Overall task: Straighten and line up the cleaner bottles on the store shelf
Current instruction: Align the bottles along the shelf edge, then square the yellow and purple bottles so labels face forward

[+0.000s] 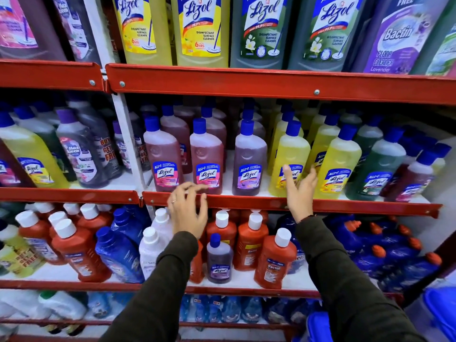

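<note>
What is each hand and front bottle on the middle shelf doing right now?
left hand: open, empty, by the shelf edge
right hand: open, at the yellow bottle's label
pink bottle: upright, capped
second pink bottle: upright, capped
purple bottle: upright, capped
yellow bottle: capped, leaning slightly right

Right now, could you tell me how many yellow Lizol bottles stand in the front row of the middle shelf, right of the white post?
2: one behind the right hand, one just right of it. More yellow bottles stand behind, partly hidden.
</note>
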